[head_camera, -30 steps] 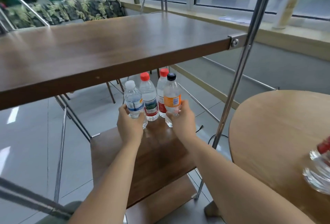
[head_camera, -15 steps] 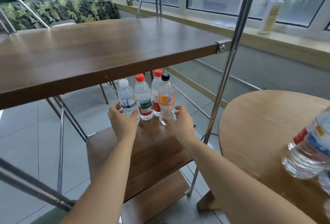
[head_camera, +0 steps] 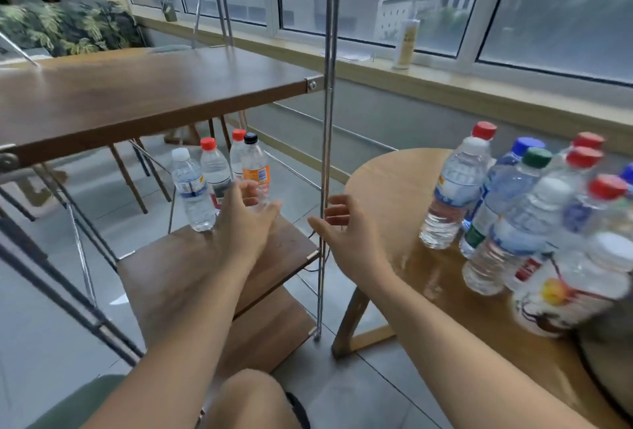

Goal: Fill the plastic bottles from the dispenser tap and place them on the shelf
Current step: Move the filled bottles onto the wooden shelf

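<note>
Several plastic bottles stand at the back of the lower wooden shelf (head_camera: 191, 264): a white-capped one (head_camera: 191, 194), a red-capped one (head_camera: 214, 172), another red-capped one (head_camera: 237, 154) and an orange-labelled, black-capped one (head_camera: 255, 168). My left hand (head_camera: 245, 219) hovers just in front of them, fingers relaxed, holding nothing. My right hand (head_camera: 346, 233) is open and empty, off the shelf beside its steel post (head_camera: 327, 154). More bottles (head_camera: 513, 209) crowd the round wooden table (head_camera: 387, 185) on the right. No dispenser tap is in view.
The upper shelf board (head_camera: 144, 96) overhangs the lower one. A third board (head_camera: 270, 329) lies below. A window sill with a pale tall bottle (head_camera: 406, 41) runs behind. My knee (head_camera: 250, 398) shows at the bottom; a grey rim (head_camera: 606, 353) sits at the table's right edge.
Both hands have let go of the shelf bottles and drawn back; the right hand has swung rightward past the steel post. The view has turned right, bringing the table's bottles into sight.
</note>
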The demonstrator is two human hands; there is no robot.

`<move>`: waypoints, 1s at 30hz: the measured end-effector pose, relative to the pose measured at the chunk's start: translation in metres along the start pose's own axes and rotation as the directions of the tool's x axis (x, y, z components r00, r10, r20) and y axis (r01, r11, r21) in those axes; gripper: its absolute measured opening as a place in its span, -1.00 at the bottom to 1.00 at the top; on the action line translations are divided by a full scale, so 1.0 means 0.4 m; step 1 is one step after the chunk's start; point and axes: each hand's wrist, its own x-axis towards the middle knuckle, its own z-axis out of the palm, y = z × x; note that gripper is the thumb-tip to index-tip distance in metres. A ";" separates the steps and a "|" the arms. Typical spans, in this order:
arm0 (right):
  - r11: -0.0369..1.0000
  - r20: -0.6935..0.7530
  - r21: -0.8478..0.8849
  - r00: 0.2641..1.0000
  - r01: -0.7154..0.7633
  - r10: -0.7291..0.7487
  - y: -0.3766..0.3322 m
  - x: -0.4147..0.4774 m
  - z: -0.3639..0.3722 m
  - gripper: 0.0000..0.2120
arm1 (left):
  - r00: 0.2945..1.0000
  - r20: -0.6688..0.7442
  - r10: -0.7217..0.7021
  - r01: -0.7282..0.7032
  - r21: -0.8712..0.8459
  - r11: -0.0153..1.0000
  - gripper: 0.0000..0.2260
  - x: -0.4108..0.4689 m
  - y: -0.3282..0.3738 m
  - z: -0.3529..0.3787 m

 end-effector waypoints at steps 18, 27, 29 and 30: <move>0.987 -0.524 -0.018 0.842 -0.159 0.126 0.055 -0.381 -0.478 -0.64 | 0.867 0.448 0.218 -0.124 -0.230 0.965 -0.50 -0.363 0.330 0.273; 0.952 -0.626 -0.030 0.748 -0.304 0.219 0.133 -0.433 -0.540 -0.67 | 0.780 0.580 0.235 -0.133 -0.214 0.968 -0.47 -0.455 0.385 0.391; 0.944 -0.636 -0.071 0.743 -0.322 0.206 0.140 -0.433 -0.546 -0.69 | 0.771 0.597 0.221 -0.114 -0.211 0.971 -0.44 -0.462 0.390 0.412; 0.939 -0.644 -0.090 0.739 -0.333 0.200 0.144 -0.432 -0.551 -0.68 | 0.768 0.602 0.217 -0.114 -0.205 0.972 -0.44 -0.464 0.392 0.423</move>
